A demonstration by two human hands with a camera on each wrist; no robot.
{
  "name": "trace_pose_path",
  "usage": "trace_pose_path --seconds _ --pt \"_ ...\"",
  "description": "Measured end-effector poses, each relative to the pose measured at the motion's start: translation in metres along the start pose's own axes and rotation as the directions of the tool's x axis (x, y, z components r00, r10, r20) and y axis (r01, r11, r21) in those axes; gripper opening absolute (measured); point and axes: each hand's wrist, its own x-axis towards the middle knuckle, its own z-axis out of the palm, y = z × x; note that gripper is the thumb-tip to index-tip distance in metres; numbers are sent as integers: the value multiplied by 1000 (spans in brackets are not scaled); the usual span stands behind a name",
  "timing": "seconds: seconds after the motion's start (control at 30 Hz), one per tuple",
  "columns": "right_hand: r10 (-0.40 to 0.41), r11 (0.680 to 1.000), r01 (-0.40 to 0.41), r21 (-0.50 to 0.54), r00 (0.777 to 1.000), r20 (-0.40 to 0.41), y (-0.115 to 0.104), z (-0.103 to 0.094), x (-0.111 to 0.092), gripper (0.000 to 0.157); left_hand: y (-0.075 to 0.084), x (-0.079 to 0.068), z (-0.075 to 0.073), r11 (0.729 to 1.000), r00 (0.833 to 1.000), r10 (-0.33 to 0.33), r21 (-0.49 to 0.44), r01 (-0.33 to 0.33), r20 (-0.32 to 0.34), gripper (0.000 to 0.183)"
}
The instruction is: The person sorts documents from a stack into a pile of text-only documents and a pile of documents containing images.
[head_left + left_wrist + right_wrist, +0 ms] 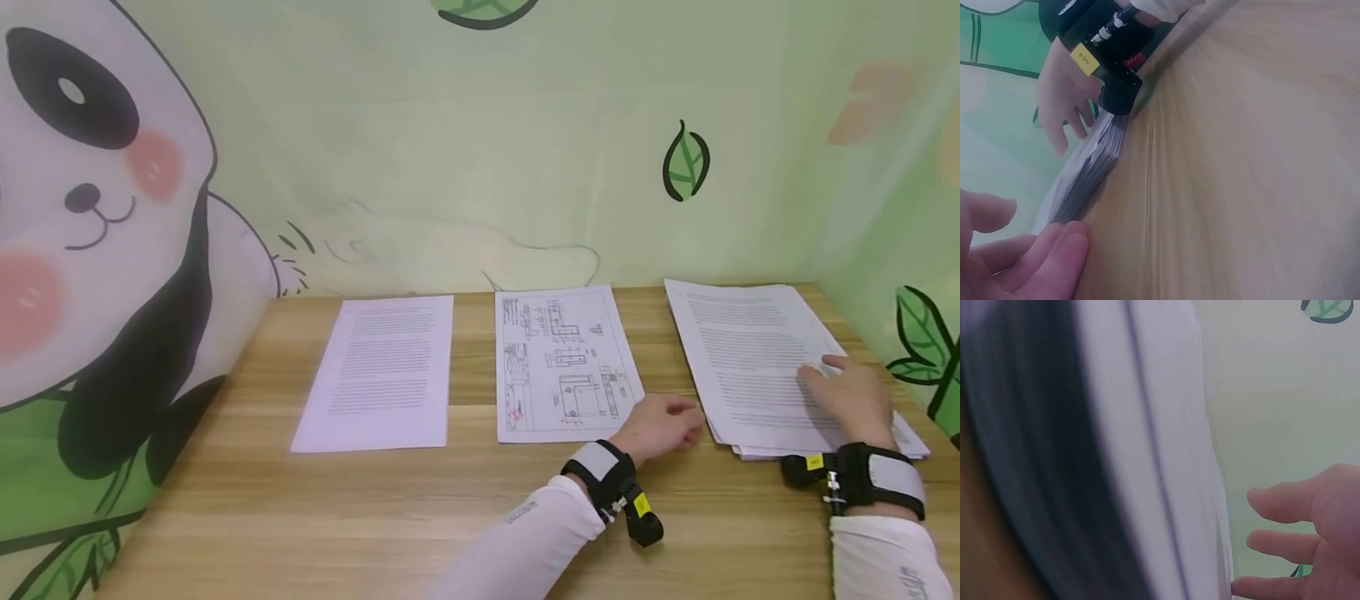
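Observation:
A thick stack of printed paper (742, 350) lies at the right of the table, its sheets slightly uneven along the front edge. Over its right part is my right hand (855, 396), fingers loosely spread and holding nothing. My left hand (663, 425) stays beside the stack's left edge, its fingers loosely bent and nothing in them. In the left wrist view, the left fingertips (1072, 244) come right up to the side of the stack (1094, 156). The right wrist view shows the layered paper edges (1147, 456) close up, with the right fingers (1282, 503) extended toward them.
A sheet with technical drawings (540, 392) lies mid-table, just left of my left hand. Farther left is a page of printed text (390, 375). The wooden tabletop (337, 517) ends at a wall covering (450, 167) with panda and leaf pictures.

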Motion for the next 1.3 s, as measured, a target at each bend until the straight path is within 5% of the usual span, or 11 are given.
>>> trace_pose_path --seconds 0.47,0.8,1.07,1.3 --pt "-11 1000 10 -26 1000 -27 -9 3 -4 68 -1 10 2 987 999 -25 -159 31 34 44" --pt "-69 997 67 -31 995 -68 -17 11 -5 60 0 17 -10 950 996 -77 -305 63 -34 26" --pt "-87 996 87 3 992 -96 -23 13 -8 59 -3 16 -16 967 999 -27 -253 15 -42 26" --pt "-148 985 148 94 989 -2 -35 19 -8 76 -11 15 -36 989 996 -12 -147 -1 -83 33"
